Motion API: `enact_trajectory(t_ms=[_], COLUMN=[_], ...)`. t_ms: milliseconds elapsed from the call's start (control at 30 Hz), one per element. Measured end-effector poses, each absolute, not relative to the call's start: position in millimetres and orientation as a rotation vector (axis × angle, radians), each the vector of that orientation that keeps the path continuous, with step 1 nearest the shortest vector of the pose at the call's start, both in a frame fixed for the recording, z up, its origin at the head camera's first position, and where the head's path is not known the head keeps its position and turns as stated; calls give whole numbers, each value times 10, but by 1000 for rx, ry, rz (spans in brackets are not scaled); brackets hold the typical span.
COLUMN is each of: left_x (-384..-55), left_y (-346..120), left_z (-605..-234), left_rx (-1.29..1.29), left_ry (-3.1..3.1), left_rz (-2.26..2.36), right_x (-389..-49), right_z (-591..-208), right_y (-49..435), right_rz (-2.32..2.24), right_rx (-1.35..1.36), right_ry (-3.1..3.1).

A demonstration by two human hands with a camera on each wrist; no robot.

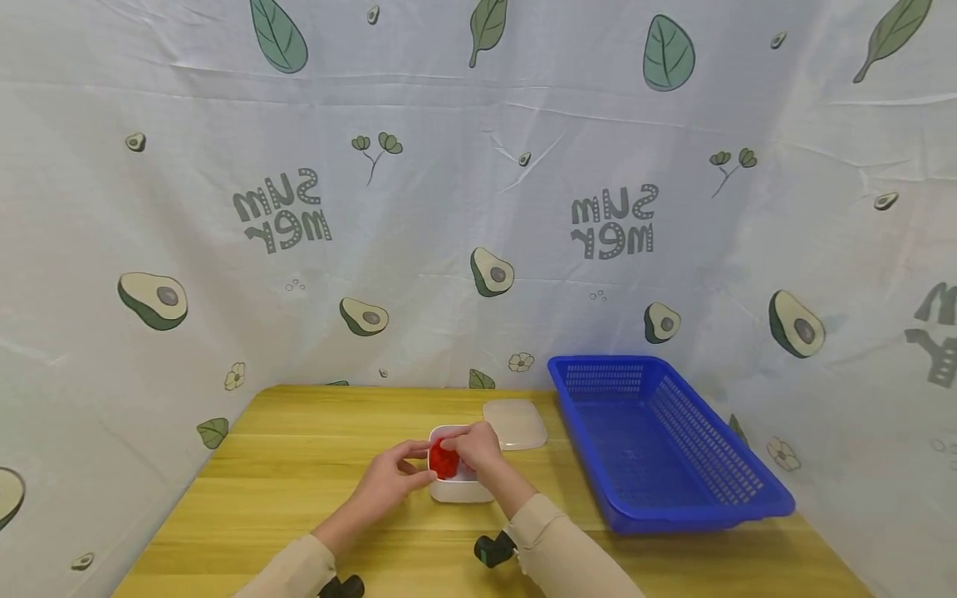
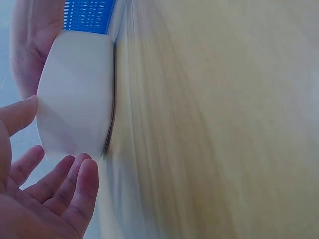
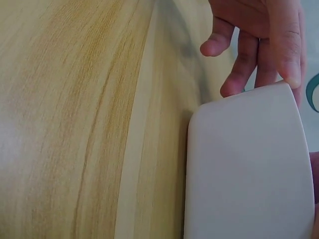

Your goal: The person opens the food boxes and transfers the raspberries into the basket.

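Observation:
A small white box with rounded corners stands on the table, its open side up. Inside its left half lies a bright red, crumpled-looking thing; its kind does not show. My left hand is at the left end of the box, thumb and index finger touching the rim, other fingers loosely spread by the wall in the left wrist view. From the right, my right hand reaches over the rim and grips the red thing, its thumb on top. The other right fingertips are hidden inside the box.
A flat translucent lid lies just behind the box. The large blue basket stands to the right on the wooden table. Behind the table hangs a pale cloth printed with avocados and leaves.

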State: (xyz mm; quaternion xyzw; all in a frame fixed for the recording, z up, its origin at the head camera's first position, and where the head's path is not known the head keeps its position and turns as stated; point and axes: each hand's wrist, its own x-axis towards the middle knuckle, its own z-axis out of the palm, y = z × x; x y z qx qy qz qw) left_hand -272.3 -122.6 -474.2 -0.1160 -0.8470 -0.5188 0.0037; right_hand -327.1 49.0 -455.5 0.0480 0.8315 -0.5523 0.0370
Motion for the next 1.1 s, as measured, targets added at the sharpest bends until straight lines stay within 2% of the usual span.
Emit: enact_trajectory(t_ms=[1100], left_x=[-2706], left_y=[-1222], left_z=[-4711], left_rx=[-358], left_ry=[-2665], left_rz=[-1650], right_x=[-3249], right_z=[-4581], right_y=[453], right_rz=[-1561], right_rx=[167], right_ry=[2661])
